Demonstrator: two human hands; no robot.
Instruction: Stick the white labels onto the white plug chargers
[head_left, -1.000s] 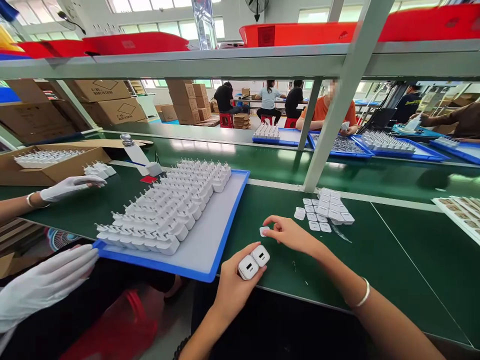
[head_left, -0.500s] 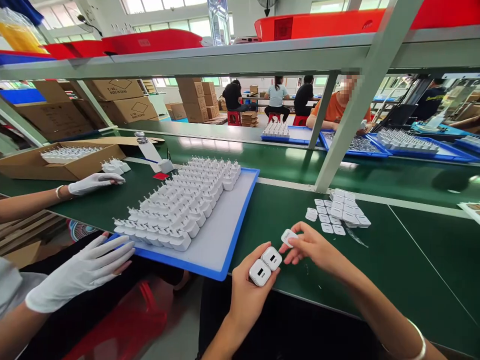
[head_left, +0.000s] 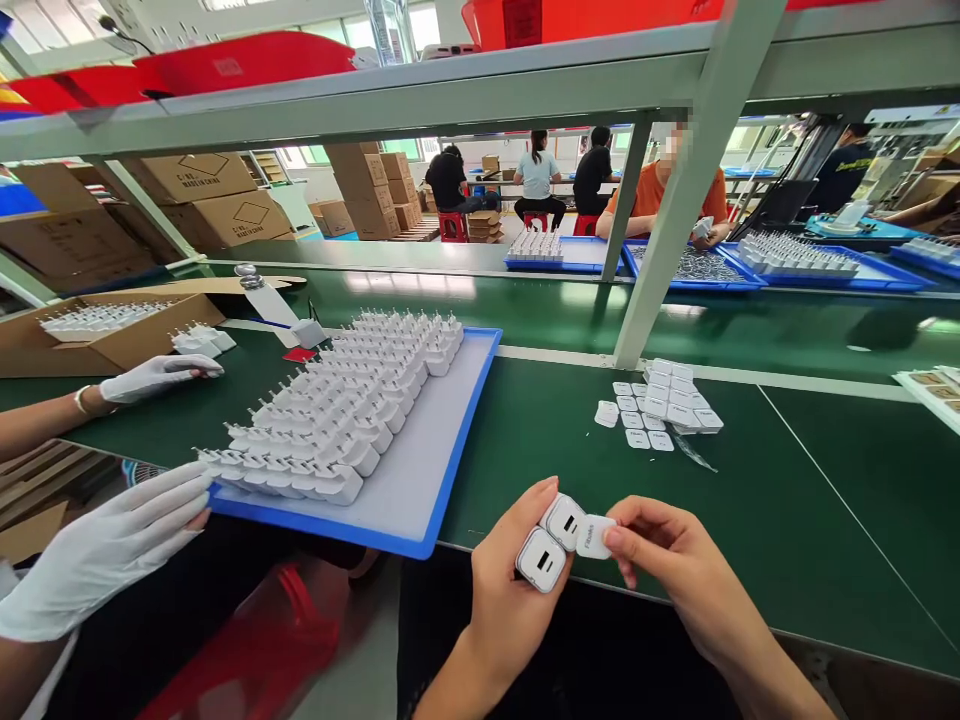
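The right hand (head_left: pixel 675 565) pinches a small white label (head_left: pixel 595 537) between thumb and fingertips, pressed against the nearer side of the two white chargers (head_left: pixel 553 541). The left hand (head_left: pixel 510 585) curls its fingers around that pair, holding it above the near edge of the green worktop (head_left: pixel 787 500). Farther off, slightly right, lie more labels (head_left: pixel 660 410). To the left sits a blue tray (head_left: pixel 450 460) packed with chargers, with a co-worker's gloved hand (head_left: pixel 112 550) at its near-left corner.

A factory assembly line: long green benches (head_left: pixel 675 480), blue trays (head_left: pixel 457 420) of white chargers (head_left: pixel 352 400), stacked cartons (head_left: pixel 202 195) far left, seated workers (head_left: pixel 536 180) beyond
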